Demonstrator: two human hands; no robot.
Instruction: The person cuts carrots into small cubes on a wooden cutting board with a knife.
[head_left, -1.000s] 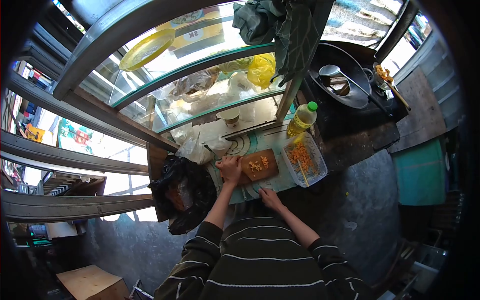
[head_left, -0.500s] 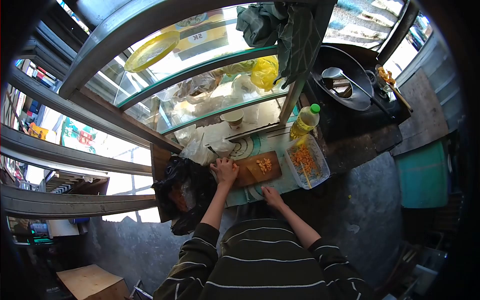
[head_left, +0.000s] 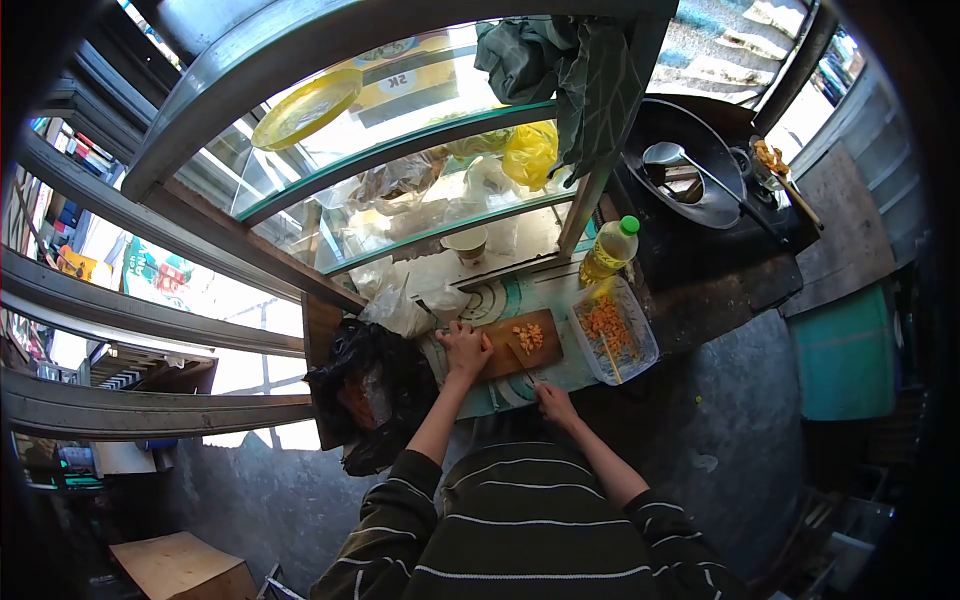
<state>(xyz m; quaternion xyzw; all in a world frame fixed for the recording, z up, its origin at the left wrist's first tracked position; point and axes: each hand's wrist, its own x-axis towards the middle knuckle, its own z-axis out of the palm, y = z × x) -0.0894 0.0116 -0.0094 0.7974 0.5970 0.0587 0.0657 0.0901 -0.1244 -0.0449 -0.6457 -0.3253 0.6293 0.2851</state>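
My left hand point(head_left: 464, 352) is closed over the left end of a wooden cutting board point(head_left: 545, 355), its fingers around a piece of orange food point(head_left: 486, 342), possibly carrot. In my right hand point(head_left: 556, 404), at the board's near edge, is the handle of a knife point(head_left: 519, 358) whose blade reaches over the board. Small diced orange pieces point(head_left: 529, 338) lie on the board, to the right of the blade. A clear plastic container point(head_left: 643, 352) beside the board holds more orange bits and a yellow stick-like utensil point(head_left: 611, 358).
Behind the container stands an oil bottle point(head_left: 610, 250) with a green cap. A wok point(head_left: 715, 207) with a ladle point(head_left: 700, 172) sits at the back right. Black plastic bags point(head_left: 405, 385) lie left of my left hand. A glass display case point(head_left: 400, 220) rises behind the board.
My right hand has moved slightly right and nearer to me, and the knife blade has turned and shows more plainly. My left hand has shifted a little right along the board.
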